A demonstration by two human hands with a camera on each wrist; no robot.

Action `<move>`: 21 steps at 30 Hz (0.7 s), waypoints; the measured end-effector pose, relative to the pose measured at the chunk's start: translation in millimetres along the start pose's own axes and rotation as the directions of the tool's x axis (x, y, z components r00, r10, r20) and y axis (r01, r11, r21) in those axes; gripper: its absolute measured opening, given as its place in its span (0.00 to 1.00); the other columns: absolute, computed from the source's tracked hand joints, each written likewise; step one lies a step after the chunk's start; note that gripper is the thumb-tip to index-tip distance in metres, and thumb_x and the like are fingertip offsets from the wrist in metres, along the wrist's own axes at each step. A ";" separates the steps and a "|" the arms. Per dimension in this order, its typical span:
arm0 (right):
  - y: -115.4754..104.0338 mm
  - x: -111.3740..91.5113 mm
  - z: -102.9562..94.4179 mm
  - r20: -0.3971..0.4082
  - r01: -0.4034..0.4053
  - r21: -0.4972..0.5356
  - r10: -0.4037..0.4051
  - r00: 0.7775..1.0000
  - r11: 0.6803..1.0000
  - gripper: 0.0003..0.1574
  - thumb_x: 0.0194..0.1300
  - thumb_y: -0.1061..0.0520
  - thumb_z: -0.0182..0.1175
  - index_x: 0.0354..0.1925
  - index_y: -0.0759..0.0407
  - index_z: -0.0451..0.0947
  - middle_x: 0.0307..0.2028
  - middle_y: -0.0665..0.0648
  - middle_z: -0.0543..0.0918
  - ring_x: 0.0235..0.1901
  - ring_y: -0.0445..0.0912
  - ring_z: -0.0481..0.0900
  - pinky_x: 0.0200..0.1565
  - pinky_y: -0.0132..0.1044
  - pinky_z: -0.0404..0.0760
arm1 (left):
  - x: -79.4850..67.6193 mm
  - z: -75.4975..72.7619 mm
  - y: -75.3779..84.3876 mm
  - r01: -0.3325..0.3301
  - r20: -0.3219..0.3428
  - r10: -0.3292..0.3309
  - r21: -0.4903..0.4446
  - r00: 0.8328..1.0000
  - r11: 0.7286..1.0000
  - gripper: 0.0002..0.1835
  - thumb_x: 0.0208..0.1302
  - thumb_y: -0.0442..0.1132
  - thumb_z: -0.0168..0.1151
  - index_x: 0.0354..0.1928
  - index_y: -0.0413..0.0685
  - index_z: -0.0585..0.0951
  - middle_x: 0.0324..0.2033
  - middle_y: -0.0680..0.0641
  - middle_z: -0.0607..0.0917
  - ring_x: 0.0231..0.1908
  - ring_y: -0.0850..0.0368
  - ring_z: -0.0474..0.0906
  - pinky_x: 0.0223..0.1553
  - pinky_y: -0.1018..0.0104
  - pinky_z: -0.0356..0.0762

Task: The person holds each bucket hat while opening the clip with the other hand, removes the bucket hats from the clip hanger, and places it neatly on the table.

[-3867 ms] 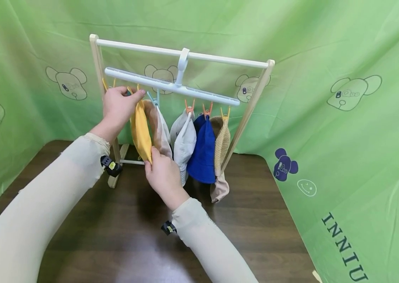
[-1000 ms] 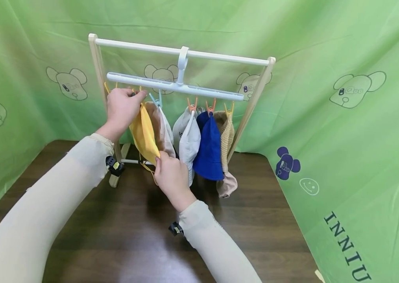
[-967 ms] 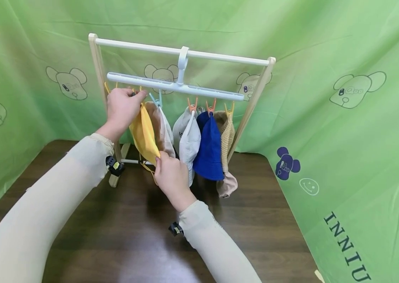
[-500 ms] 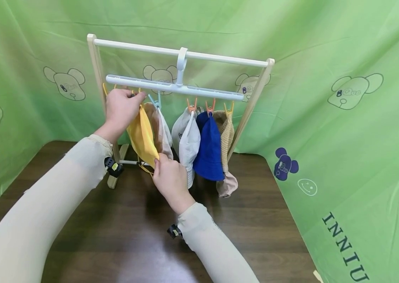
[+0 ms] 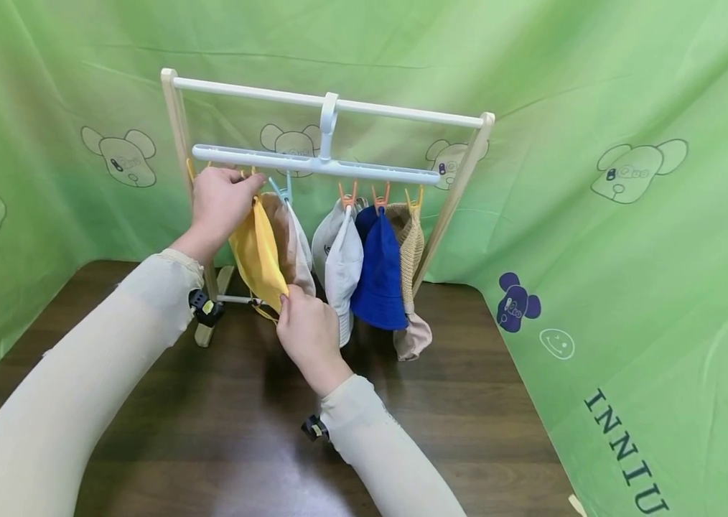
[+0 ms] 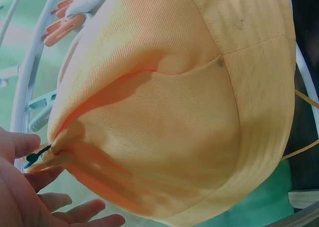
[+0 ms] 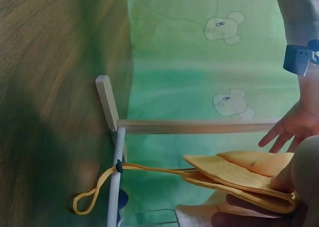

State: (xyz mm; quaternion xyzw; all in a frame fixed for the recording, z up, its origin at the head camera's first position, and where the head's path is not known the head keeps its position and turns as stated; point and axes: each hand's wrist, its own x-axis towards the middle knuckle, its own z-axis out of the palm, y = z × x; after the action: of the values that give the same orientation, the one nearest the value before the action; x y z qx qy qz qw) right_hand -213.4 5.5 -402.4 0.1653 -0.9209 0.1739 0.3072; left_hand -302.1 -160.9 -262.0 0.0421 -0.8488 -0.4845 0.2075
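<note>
A yellow bucket hat [image 5: 255, 248] hangs folded at the left part of a pale blue clip hanger [image 5: 241, 156]. My left hand [image 5: 220, 201] is at the hat's top. In the left wrist view its thumb and index finger pinch a yellow clothespin [image 6: 47, 160] there, the other fingers spread; a dark cord piece shows beside it. My right hand [image 5: 312, 332] pinches the hat's lower brim between thumb and fingers. Below the brim, the hat's yellow cord [image 7: 97, 189] dangles with a dark toggle on it.
Right of the yellow hat hang a beige-and-white hat [image 5: 296, 248], a white hat [image 5: 343, 262], a blue bucket hat [image 5: 380, 280] and a straw-coloured hat [image 5: 411, 248], held by clothespins. A wooden rack [image 5: 457, 197] carries the hanger above a brown table [image 5: 454, 402]. Green printed cloth surrounds it.
Since the earliest frame the hanger has levelled, its left end lower. The yellow hat has spread more, its brim end drawn slightly right with the right hand. Both hands keep their grasp.
</note>
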 end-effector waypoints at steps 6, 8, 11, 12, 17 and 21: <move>0.9 -1.1 0.2 -0.003 -0.009 -0.010 0.008 1.000 1.000 0.09 0.72 0.53 0.61 0.41 0.56 0.83 0.25 0.56 0.87 0.23 0.53 0.85 0.23 0.48 0.79 | 0.6 0.3 -0.6 0.001 0.009 -0.001 0.010 1.000 1.000 0.24 0.68 0.57 0.64 0.22 0.44 0.83 0.11 0.57 0.68 0.21 0.58 0.65 0.22 0.66 0.64; 0.7 -1.3 1.0 -0.008 -0.011 -0.012 0.011 1.000 1.000 0.09 0.72 0.53 0.61 0.42 0.56 0.83 0.25 0.56 0.87 0.23 0.52 0.85 0.23 0.48 0.79 | 1.4 0.4 -0.9 -0.003 0.010 0.002 0.012 1.000 1.000 0.25 0.67 0.57 0.65 0.21 0.45 0.82 0.11 0.58 0.67 0.21 0.58 0.65 0.21 0.66 0.63; -1.0 -2.0 3.2 -0.011 -0.009 -0.019 0.008 1.000 1.000 0.09 0.72 0.53 0.61 0.42 0.56 0.83 0.24 0.55 0.86 0.22 0.52 0.85 0.22 0.46 0.78 | 2.5 -0.1 -1.4 0.001 0.009 -0.001 0.012 1.000 1.000 0.25 0.67 0.56 0.65 0.16 0.49 0.79 0.10 0.58 0.65 0.19 0.59 0.64 0.21 0.66 0.62; -1.9 -2.4 3.9 -0.011 -0.008 -0.019 0.008 1.000 1.000 0.09 0.72 0.53 0.61 0.42 0.56 0.83 0.24 0.55 0.86 0.22 0.52 0.84 0.22 0.46 0.78 | 2.6 -0.4 -1.7 0.002 0.010 -0.002 0.013 1.000 1.000 0.26 0.67 0.56 0.65 0.15 0.51 0.77 0.09 0.58 0.65 0.19 0.59 0.63 0.21 0.66 0.62; -3.8 -4.0 5.0 -0.013 -0.010 -0.027 0.010 1.000 1.000 0.09 0.72 0.52 0.61 0.40 0.56 0.83 0.22 0.54 0.84 0.21 0.51 0.83 0.20 0.45 0.76 | 2.0 -1.4 -1.7 0.010 0.013 -0.010 0.015 1.000 1.000 0.27 0.66 0.56 0.65 0.12 0.53 0.73 0.08 0.58 0.63 0.18 0.59 0.62 0.21 0.65 0.61; -4.4 -3.6 4.6 -0.022 -0.010 -0.029 0.009 1.000 1.000 0.09 0.72 0.53 0.61 0.38 0.56 0.82 0.21 0.55 0.83 0.20 0.52 0.83 0.20 0.46 0.76 | 2.5 -2.3 -0.4 0.019 0.018 -0.019 0.018 1.000 1.000 0.28 0.66 0.57 0.65 0.11 0.54 0.71 0.07 0.58 0.62 0.16 0.59 0.61 0.20 0.65 0.60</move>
State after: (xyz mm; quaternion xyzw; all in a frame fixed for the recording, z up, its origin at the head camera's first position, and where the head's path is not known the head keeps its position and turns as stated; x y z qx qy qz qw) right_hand -211.2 0.5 -407.1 0.1545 -0.9207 0.1636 0.3188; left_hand -303.5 -163.7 -260.6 0.0474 -0.8544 -0.4794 0.1946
